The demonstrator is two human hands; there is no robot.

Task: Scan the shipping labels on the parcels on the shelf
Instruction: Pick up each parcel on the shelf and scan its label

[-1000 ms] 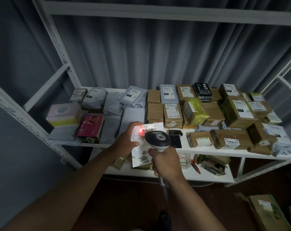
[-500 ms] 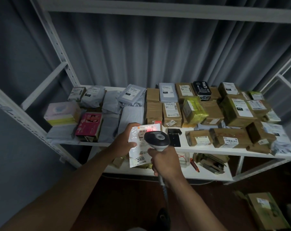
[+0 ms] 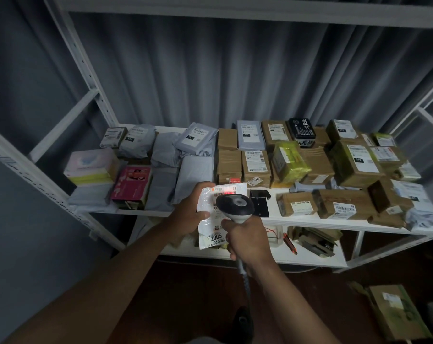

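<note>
My left hand (image 3: 192, 211) grips a white plastic parcel (image 3: 210, 220) by its left edge, in front of the shelf (image 3: 302, 220). Its shipping label faces up and reads 2005 near the bottom. My right hand (image 3: 247, 238) holds a grey and white barcode scanner (image 3: 235, 206) by the handle, head just over the label. A red scan light falls on the barcode at the parcel's top. Several parcels lie on the shelf: grey mailers (image 3: 194, 137) at left, brown cartons (image 3: 256, 165) in the middle and right, most with white labels.
A pink box (image 3: 132, 184) and a pastel box (image 3: 91, 166) sit at the shelf's left end. A black bracket (image 3: 258, 203) lies right of the scanner. The lower shelf (image 3: 309, 254) holds loose items. A labelled carton (image 3: 396, 314) stands on the floor at right.
The red scan light has moved from the label's left corner to its top middle. Both hands and the parcel have stayed almost in place.
</note>
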